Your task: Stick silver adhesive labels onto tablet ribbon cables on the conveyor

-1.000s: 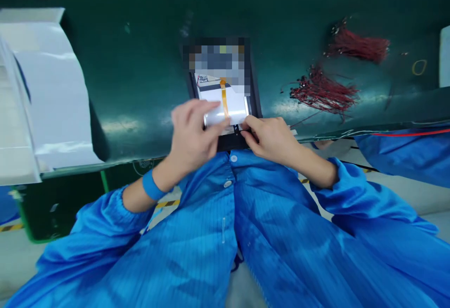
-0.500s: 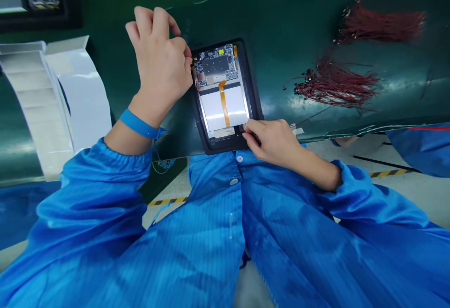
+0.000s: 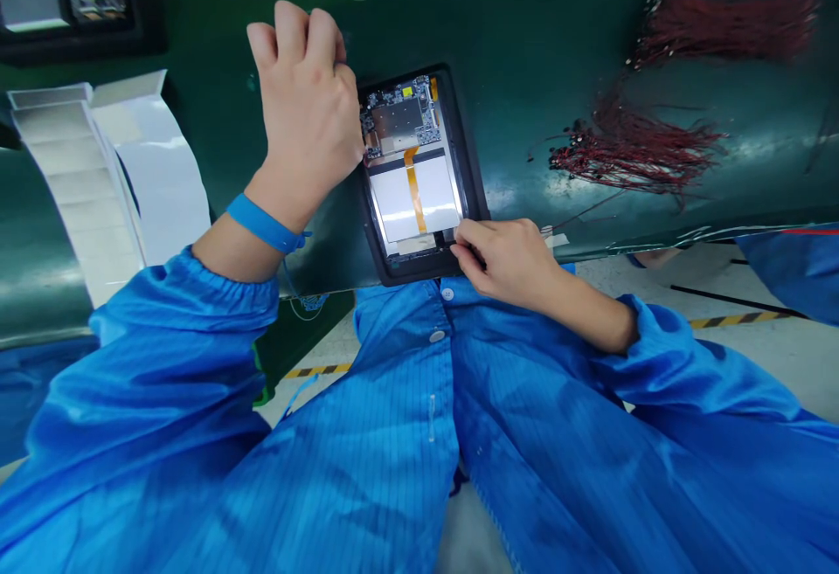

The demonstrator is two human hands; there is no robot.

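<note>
An opened tablet (image 3: 433,194) lies face down on the green bench, in a black frame. Its circuit board (image 3: 399,120) is at the far end, and a silver battery (image 3: 436,203) with an orange flex cable (image 3: 415,190) down it is at the near end. My left hand (image 3: 308,107) is closed at the tablet's upper left edge, knuckles up; its fingertips and anything in them are hidden. At the lower right corner, my right hand (image 3: 508,255) pinches thumb and forefinger together over the frame. What is between those fingers is too small to make out.
Two bundles of thin red and black wires, a far one (image 3: 734,28) and a nearer one (image 3: 639,155), lie on the right. White label sheets (image 3: 154,163) curve across the left. Another opened device (image 3: 65,2) is at the upper left. A blue wrist strap (image 3: 266,223) circles my left wrist.
My left hand has turned and curled further, so its thumb and fingertips no longer show at the tablet's edge. My right hand stays at the lower right corner. The view has shifted slightly.
</note>
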